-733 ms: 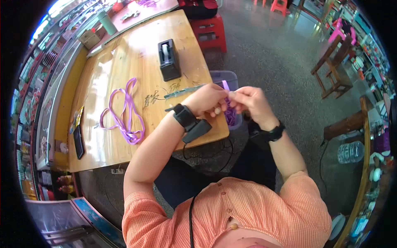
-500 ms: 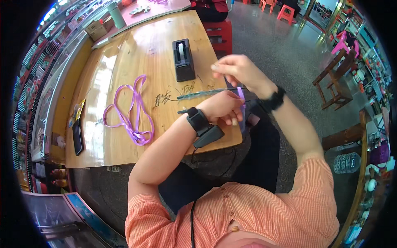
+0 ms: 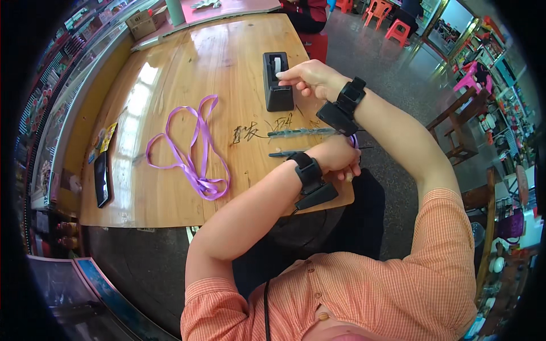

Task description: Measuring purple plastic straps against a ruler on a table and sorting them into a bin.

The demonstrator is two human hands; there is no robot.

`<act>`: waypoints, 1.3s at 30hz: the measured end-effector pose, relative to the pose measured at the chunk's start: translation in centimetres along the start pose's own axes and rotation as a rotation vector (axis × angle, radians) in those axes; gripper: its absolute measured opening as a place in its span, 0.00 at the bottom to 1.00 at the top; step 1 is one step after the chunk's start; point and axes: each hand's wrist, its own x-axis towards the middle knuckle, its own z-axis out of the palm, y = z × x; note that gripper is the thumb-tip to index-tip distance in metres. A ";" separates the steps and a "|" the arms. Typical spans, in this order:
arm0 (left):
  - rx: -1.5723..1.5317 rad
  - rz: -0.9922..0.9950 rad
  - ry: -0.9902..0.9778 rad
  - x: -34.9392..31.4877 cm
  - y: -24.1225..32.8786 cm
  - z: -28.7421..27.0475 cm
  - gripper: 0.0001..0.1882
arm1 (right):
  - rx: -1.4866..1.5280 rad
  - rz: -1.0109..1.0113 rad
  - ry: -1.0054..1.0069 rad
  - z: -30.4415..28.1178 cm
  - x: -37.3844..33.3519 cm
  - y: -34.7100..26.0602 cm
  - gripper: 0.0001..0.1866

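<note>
My left hand (image 3: 338,154) is at the table's near right corner, fingers curled down around a piece of purple ribbon (image 3: 354,140); its fingertips are partly hidden. A thin dark rod (image 3: 367,148) sticks out beside it. My right hand (image 3: 311,77) is at the black tape dispenser (image 3: 280,98), thumb and forefinger pinched beside the white tape roll (image 3: 277,63). Whether tape is between them is too small to tell. A slim green stick-like strip (image 3: 298,133) lies beyond my left wrist, and a dark slender stick (image 3: 282,154) lies nearer. A long purple ribbon (image 3: 205,184) lies loosely looped on the wood.
On the wooden table (image 3: 170,204), a black phone (image 3: 102,179) and a yellow packet (image 3: 108,136) lie at the left edge. Dark scribbles mark the tabletop. A pink table (image 3: 239,12) adjoins at the far end, with a person seated beside it. Glass shelving lines the left.
My right hand has moved left and away from me to the tape dispenser. My left hand stays curled at the table corner. The view has shifted, uncovering the dark stick.
</note>
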 end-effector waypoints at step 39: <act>-0.134 -0.095 -0.054 -2.6 2.0 0.6 0.24 | -0.787 -0.300 -0.313 -11.9 -13.7 6.2 0.09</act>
